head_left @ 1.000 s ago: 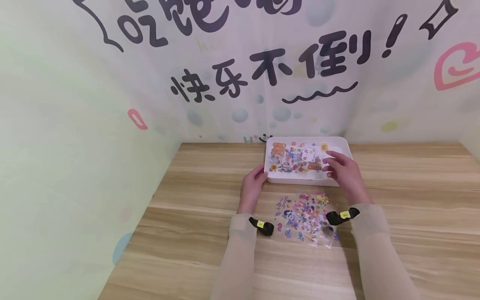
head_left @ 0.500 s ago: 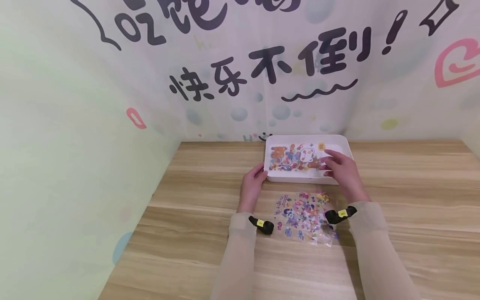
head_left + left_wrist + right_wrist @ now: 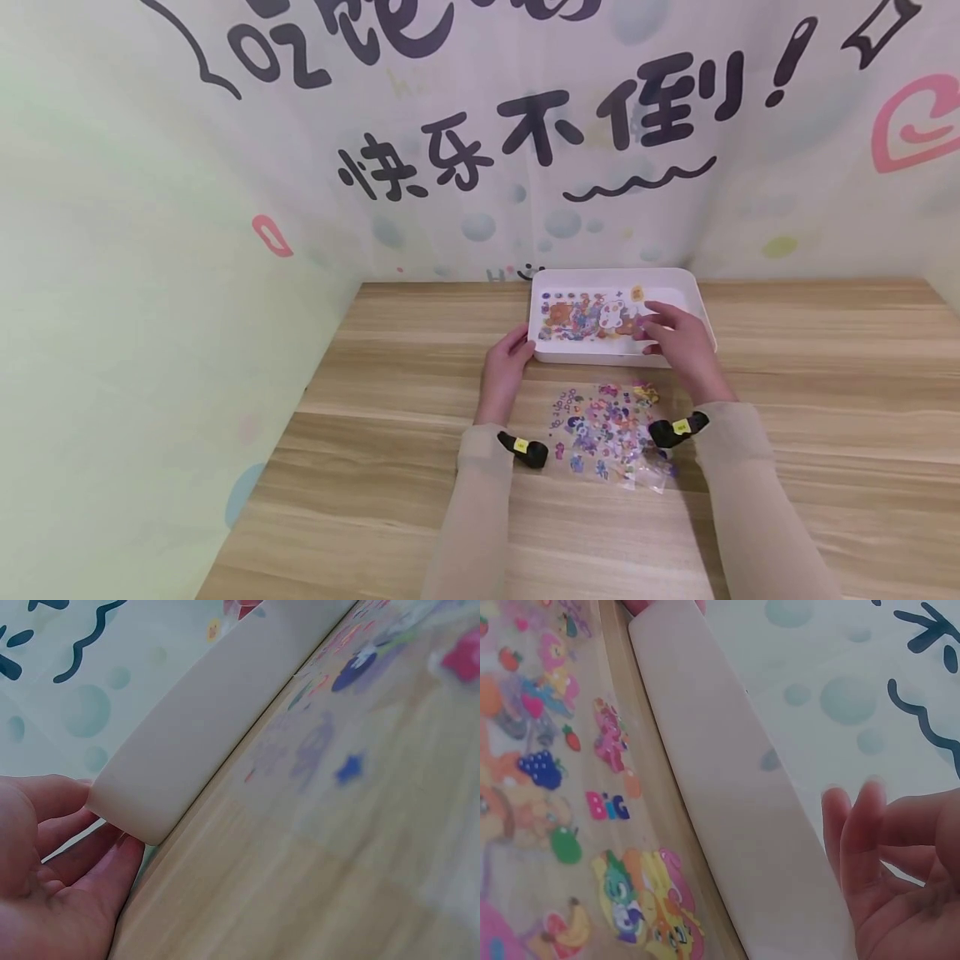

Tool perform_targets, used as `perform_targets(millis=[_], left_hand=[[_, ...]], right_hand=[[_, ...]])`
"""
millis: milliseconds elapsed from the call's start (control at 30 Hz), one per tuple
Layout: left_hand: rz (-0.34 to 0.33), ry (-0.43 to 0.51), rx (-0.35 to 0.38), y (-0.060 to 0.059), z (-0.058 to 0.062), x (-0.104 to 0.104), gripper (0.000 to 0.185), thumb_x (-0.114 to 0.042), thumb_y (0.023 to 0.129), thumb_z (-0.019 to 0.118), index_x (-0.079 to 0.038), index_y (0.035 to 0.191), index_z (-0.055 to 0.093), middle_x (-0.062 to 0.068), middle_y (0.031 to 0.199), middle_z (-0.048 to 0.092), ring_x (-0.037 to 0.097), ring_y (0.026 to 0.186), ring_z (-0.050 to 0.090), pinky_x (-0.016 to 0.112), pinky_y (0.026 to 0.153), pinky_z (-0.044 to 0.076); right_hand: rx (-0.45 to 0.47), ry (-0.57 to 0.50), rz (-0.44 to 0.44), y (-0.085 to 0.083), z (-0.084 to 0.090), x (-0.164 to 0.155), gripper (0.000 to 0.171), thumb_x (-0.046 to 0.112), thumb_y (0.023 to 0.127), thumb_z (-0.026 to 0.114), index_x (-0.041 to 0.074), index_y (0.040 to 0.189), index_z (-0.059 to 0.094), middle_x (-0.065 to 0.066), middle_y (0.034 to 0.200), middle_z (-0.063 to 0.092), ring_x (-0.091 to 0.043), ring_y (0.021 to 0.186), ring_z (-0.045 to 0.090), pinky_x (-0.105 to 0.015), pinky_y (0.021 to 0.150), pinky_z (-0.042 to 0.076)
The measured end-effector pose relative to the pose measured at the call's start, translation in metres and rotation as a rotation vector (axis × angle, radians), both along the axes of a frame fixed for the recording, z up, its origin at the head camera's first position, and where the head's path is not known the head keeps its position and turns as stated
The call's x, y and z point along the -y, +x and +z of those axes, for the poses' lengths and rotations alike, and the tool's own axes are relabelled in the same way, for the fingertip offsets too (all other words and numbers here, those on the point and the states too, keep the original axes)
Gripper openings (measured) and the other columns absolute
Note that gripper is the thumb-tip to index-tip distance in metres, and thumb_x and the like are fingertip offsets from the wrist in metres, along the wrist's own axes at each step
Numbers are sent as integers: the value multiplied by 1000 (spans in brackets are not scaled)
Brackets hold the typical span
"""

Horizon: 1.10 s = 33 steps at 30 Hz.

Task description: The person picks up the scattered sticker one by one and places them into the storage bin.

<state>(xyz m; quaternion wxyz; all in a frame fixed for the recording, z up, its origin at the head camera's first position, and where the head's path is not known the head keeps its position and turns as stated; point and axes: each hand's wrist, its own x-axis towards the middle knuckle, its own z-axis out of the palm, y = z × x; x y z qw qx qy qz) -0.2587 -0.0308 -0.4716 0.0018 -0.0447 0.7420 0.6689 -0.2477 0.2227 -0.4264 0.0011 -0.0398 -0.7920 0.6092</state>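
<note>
A white tray (image 3: 592,359) stands at the back of the table with clear, cartoon-printed sticker sheets (image 3: 581,317) inside. My left hand (image 3: 504,367) holds its front left corner, thumb at the front wall and fingers round the end, as the left wrist view shows. My right hand (image 3: 684,343) reaches over the front right rim, fingers bent toward the thumb, and pinches the right edge of the upper sheet. In the right wrist view, the tray wall (image 3: 712,750) hides what lies below those fingertips. On the table before the tray lie more clear sticker sheets (image 3: 607,429), overlapping.
The wooden table (image 3: 390,450) meets a printed wall cloth (image 3: 450,242) right behind the tray. A pale wall (image 3: 150,333) borders the left side. Black wrist cameras (image 3: 531,452) sit at both cuffs, close over the loose sheets.
My right hand has shifted slightly left, and the upper sheet in the tray has slid with it toward the front. A row of small round stickers now shows behind it. My left hand stays put.
</note>
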Motion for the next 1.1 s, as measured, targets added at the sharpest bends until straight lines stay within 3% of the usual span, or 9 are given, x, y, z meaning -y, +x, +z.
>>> perform_targets(millis=[533, 700, 800, 867, 967, 1033, 1100], left_hand=[[-19, 9, -1, 1, 1, 1, 40, -28, 87, 56, -22, 126, 51, -1, 127, 51, 5, 109, 50, 21, 90, 43], [-34, 33, 8, 5, 9, 1, 40, -23, 89, 55, -16, 128, 49, 3, 129, 49, 8, 111, 49, 22, 91, 42], [-29, 24, 0, 5, 8, 0, 40, -23, 89, 55, -16, 128, 49, 3, 128, 50, 8, 111, 49, 22, 91, 42], [-23, 23, -7, 1, 0, 0, 40, -26, 88, 56, -18, 127, 50, -1, 126, 51, 6, 109, 50, 21, 90, 43], [-19, 20, -10, 1, -1, 1, 40, -26, 88, 56, -19, 127, 51, -4, 125, 52, 6, 109, 50, 21, 89, 43], [-18, 21, -14, 0, -2, 1, 41, -26, 87, 56, -19, 127, 51, -5, 124, 52, 6, 109, 50, 22, 89, 43], [-17, 25, -18, 0, -2, 0, 40, -26, 88, 56, -18, 127, 51, -4, 125, 52, 6, 109, 50, 22, 89, 43]], right_hand=[[30, 19, 11, -2, 0, 1, 46, 19, 95, 43, 2, 136, 34, -19, 119, 51, -32, 101, 54, -28, 70, 53], [31, 18, 11, -1, 1, 0, 46, 22, 95, 44, 2, 136, 34, -18, 122, 50, -31, 103, 53, -27, 70, 53], [13, 21, -24, -15, -23, -7, 54, 38, 91, 47, 8, 135, 38, -14, 123, 50, -27, 101, 55, -22, 65, 53], [-3, 30, -51, -30, -47, -15, 61, 50, 87, 47, 13, 134, 40, -9, 122, 51, -23, 100, 56, -23, 64, 53], [-28, 47, -78, -48, -77, -24, 69, 61, 80, 45, 17, 133, 43, -6, 121, 52, -20, 97, 57, -26, 64, 54], [-27, 49, -83, -49, -77, -25, 68, 61, 80, 46, 18, 132, 44, -5, 121, 51, -20, 97, 57, -28, 66, 54], [-10, 39, -72, -42, -65, -21, 64, 58, 82, 46, 16, 132, 45, -6, 122, 50, -22, 98, 56, -25, 66, 54]])
